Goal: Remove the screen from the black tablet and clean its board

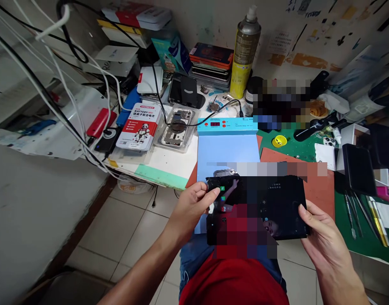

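Note:
A black tablet [286, 207] is held level over the near edge of the bench, its glossy screen facing up with small lit icons and reflections. My left hand [194, 203] is closed on its left edge, thumb on top near the green icons. The left edge looks uneven there, with a pale patch beside my fingers. My right hand [321, 228] grips the right edge, thumb over the rim and fingers underneath. Beneath the tablet lies a light blue heating plate [228, 148] with a red digital display. Blurred blocks hide part of the tablet.
Left of the plate are a phone frame [178, 127] in a clear tray and a battery box [139, 127]. A spray can [245, 55] stands behind. A black cable [156, 84] crosses the bench. Tweezers [359, 212] and a dark phone [359, 169] are at right.

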Demonstrator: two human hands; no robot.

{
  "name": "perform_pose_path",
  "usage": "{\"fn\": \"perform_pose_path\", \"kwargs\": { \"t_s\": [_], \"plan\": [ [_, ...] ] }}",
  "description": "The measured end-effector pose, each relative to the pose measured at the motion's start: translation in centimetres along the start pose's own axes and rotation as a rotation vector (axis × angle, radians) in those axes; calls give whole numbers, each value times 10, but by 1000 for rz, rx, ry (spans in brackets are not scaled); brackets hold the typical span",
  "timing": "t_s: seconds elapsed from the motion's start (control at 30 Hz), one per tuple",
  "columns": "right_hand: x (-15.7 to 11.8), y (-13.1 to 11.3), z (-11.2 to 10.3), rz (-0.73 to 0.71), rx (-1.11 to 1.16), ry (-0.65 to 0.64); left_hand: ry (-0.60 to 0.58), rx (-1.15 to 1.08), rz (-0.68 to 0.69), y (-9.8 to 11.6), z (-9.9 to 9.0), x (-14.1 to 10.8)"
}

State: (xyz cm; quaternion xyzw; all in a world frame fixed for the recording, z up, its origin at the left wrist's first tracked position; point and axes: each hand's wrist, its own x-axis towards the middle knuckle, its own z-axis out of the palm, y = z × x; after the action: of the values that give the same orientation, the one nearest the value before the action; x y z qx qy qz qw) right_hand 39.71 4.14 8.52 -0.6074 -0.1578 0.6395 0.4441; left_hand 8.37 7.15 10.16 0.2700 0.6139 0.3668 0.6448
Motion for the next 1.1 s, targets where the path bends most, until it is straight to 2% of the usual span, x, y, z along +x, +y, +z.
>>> {"fn": "perform_pose_path", "kwargs": {
  "t_s": [0.23, 0.37, 0.57, 0.7, 0.9, 1.1],
  "plan": [
    [-2, 0, 0, -9, 1, 8, -25, -25, -56, 6, 9, 2],
    [-3, -1, 2, -18, 4, 27, -2, -32, 15, 2, 4, -2],
    [-3, 0, 7, -58, 35, 37, -52, -94, 15, -10, -8, -11],
    [-3, 4, 7, -87, 95, 76, -21, -40, 28, -10, -8, -14],
    [-3, 10, 8, -88, 190, 131, 83, 87, 87, -7, 3, -9],
    [-2, 10, 7, -78, 184, 160, 57, 33, 67, -5, 4, -8]
  ]
}}
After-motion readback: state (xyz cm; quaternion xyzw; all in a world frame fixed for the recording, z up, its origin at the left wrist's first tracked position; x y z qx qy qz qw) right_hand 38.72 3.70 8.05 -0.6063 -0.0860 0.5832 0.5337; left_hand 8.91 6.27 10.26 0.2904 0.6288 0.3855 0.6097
